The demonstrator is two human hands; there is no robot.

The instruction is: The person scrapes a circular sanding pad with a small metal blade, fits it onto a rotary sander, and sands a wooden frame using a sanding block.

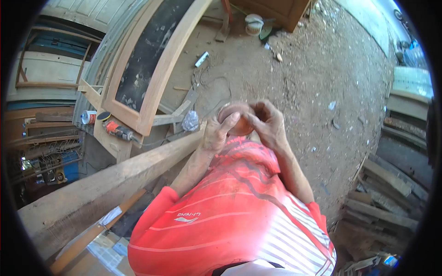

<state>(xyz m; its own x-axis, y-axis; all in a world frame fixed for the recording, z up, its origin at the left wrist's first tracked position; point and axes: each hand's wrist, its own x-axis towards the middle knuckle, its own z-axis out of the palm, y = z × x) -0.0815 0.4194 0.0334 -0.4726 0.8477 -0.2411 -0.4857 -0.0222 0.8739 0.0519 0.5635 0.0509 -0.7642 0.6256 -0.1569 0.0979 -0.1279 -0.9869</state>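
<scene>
Both my hands hold a round reddish-brown disc in front of my chest. My left hand grips its left side, with the thumb lying over the face. On the right side, my right hand pinches the rim between thumb and curled fingers. The disc's far edge shows between the hands; its underside is hidden. To the left, an orange and grey power tool with a round yellow-edged pad lies on a wooden support, beside a small white and orange container.
A framed wooden panel with a dark centre leans at the upper left. A thick beam runs diagonally at my left. A plastic bag sits near it. Stacked planks line the right side. A bucket stands on the dirt floor.
</scene>
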